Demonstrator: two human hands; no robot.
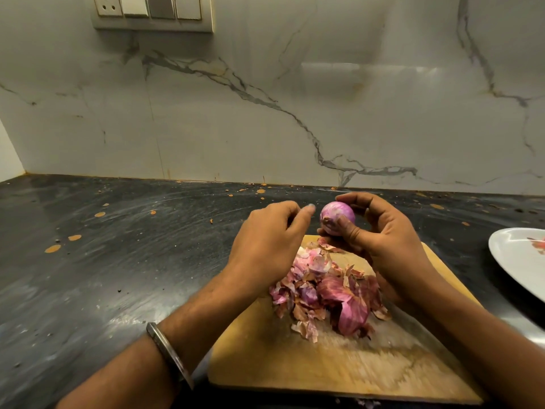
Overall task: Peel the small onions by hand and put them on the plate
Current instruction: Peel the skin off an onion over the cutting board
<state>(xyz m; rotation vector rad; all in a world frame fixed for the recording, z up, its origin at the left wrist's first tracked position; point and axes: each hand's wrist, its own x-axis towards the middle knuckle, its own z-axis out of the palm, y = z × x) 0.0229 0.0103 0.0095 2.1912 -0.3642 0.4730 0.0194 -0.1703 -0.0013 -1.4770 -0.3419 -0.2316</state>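
My right hand holds a small purple onion above the far end of a wooden cutting board, thumb on its front and fingers curled over its top. My left hand hovers just left of the onion with its fingers curled and the thumb tip close to the onion's side; I cannot tell whether it pinches a bit of skin. A heap of pink and brown onion peels lies on the board beneath both hands. A white plate sits at the right edge, partly cut off.
The dark stone counter is speckled with orange spots and crumbs. A marble backsplash rises behind it, with a switch panel at the top left. A metal bangle circles my left wrist.
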